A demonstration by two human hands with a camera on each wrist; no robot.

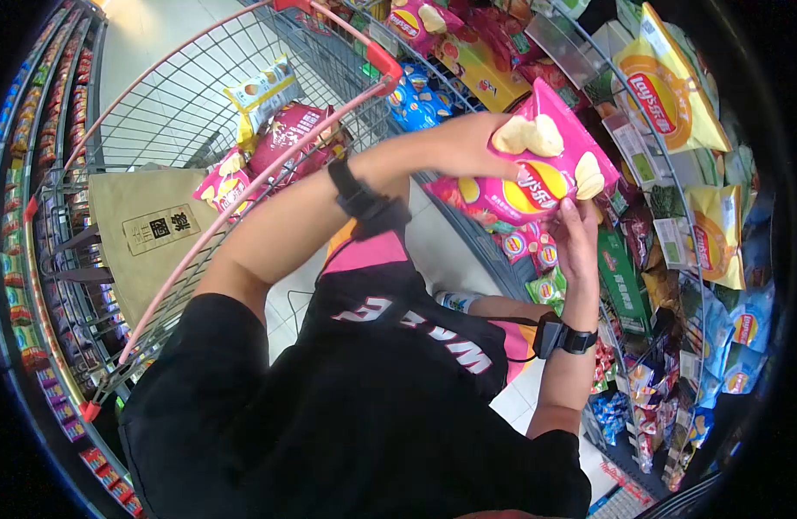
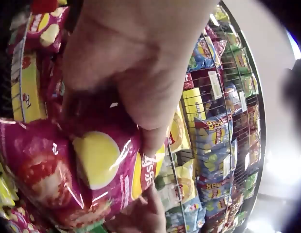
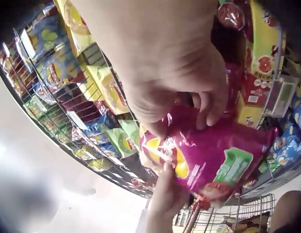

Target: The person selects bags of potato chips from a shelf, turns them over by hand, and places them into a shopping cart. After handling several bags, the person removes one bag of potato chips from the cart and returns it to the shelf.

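I hold a pink bag of potato chips (image 1: 528,169) with both hands in front of a snack rack. My left hand (image 1: 485,143) grips its upper left edge, fingers curled behind the bag. My right hand (image 1: 576,225) pinches its lower right corner from below. In the left wrist view the left hand (image 2: 141,121) clamps the top of the pink bag (image 2: 92,170), with the other hand's fingers just beneath. In the right wrist view the right hand (image 3: 189,116) grips the crinkled pink bag (image 3: 213,155), whose back shows a green panel.
A wire shopping cart (image 1: 243,186) with a red rim stands to my left, holding several snack bags (image 1: 286,130) and a tan tote bag (image 1: 147,233). Wire racks full of chip bags (image 1: 666,95) fill the right side. More shelves (image 1: 35,216) run along the far left.
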